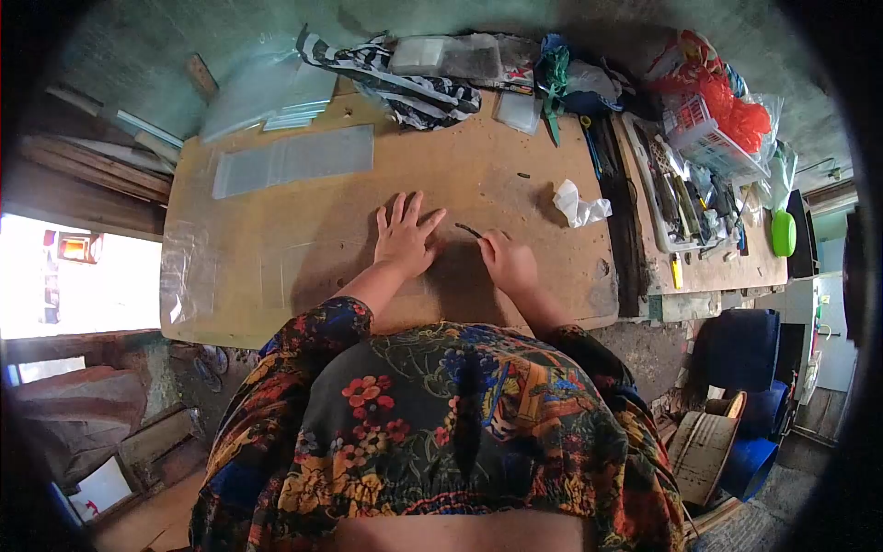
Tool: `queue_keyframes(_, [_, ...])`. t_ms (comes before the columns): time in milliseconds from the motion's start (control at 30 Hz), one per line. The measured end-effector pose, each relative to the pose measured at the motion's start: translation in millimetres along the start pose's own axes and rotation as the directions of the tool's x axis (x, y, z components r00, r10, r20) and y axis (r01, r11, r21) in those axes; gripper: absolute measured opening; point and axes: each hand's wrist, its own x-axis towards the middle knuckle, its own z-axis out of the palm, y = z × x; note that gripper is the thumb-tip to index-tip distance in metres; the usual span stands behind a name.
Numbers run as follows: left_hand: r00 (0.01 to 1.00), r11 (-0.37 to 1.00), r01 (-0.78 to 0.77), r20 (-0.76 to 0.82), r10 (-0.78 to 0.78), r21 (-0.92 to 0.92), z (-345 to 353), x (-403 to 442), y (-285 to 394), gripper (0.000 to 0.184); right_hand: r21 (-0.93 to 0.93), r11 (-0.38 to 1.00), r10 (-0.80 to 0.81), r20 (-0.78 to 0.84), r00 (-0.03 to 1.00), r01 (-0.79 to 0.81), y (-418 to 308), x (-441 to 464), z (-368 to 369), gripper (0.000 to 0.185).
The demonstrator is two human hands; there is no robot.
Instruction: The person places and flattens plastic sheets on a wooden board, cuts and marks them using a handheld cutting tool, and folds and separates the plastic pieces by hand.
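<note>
Right hand [510, 264] pinches what looks like a dark stick [467, 229], slanting forward-left, its tip near the spread left hand [401, 244]

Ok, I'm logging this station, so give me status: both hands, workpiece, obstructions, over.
Left hand spread flat on tabletop. Right hand, grip closed on thin dark stick. Crumpled white paper off to the right, clear of both.
</note>
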Motion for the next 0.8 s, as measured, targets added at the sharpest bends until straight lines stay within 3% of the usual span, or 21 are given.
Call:
queue_keyframes(367, [0.998, 1.0, 0.013, 0.059, -0.011, -0.022, -3.9, -0.6, -0.1, 0.057, -0.095, 0.994, -0.035, 0.113, 0.993, 0.046, 2.6, 8.0, 8.0, 0.012])
queue_keyframes(433, [0.998, 1.0, 0.012, 0.061, -0.012, 0.004, -4.8, -0.4, 0.7, 0.057, 0.053, 0.999, 0.008, -0.056, 0.998, -0.005, 1.3, 4.6, 2.2, 0.012])
queue_keyframes(467, [0.998, 1.0, 0.016, 0.06, -0.016, 0.004, -0.5, -0.3, -0.6, 0.057, 0.055, 0.999, 0.005, -0.055, 0.998, -0.002, 5.3, 1.7, 0.9, 0.012])
queue_keyframes(533, [0.993, 0.996, -0.028, -0.12, 0.018, -0.086, 9.8, -0.9, -3.6, 0.054, 0.246, 0.94, 0.276, -0.136, 0.951, -0.238, 19.8, -7.1, -2.4, 0.012])
queue_keyframes(567, [0.993, 0.996, -0.023, -0.121, 0.013, -0.085, 11.2, -2.7, -4.1, 0.054, 0.248, 0.94, 0.273, -0.133, 0.953, -0.235, 25.4, -13.4, -5.1, 0.012])
queue_keyframes(633, [0.963, 0.992, -0.107, -0.256, 0.085, -0.073, 6.8, -7.0, -3.1, 0.047, 0.442, 0.851, 0.411, -0.226, 0.883, -0.283, 35.5, -30.1, -11.4, 0.013])
queue_keyframes(700, [0.963, 0.985, -0.161, -0.229, 0.145, -0.056, -3.2, -8.4, -1.9, 0.043, 0.475, 0.801, 0.495, -0.181, 0.85, -0.365, 47.3, -50.8, -15.5, 0.016])
queue_keyframes(800, [0.949, 0.972, -0.234, -0.224, 0.221, -0.029, -0.7, -6.7, -0.7, 0.037, 0.534, 0.779, 0.513, -0.24, 0.824, -0.329, 55.1, -73.2, -9.7, 0.016])
